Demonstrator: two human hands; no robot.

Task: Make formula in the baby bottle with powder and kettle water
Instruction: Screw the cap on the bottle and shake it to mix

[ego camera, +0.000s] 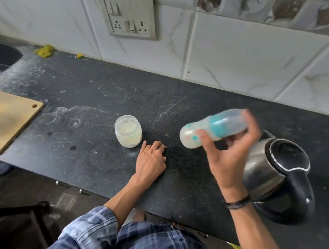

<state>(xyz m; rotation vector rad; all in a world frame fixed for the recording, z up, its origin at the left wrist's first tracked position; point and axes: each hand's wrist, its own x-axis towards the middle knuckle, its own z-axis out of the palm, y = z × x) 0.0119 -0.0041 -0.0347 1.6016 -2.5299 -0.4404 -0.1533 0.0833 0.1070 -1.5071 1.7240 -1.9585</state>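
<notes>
while one bottle (218,125) tilts (blurred), one jar (128,131), one kettle (277,168) stand.

Soft even light; motion-blurred bottle (213,128), edges bowed by wide-angle lens.

Baby bottle (213,129): translucent, teal collar, milky white contents. Countertop (104,102): black, speckled. Shirt (104,233): blue plaid. Kettle (275,174): steel body, black lid.

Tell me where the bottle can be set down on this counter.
Widest bare stretch: between the jar and the tiled wall. Another lies between the wooden board and the jar. Crowded: the left hand rests beside the jar, and the right hand holds the bottle close by the kettle.
</notes>
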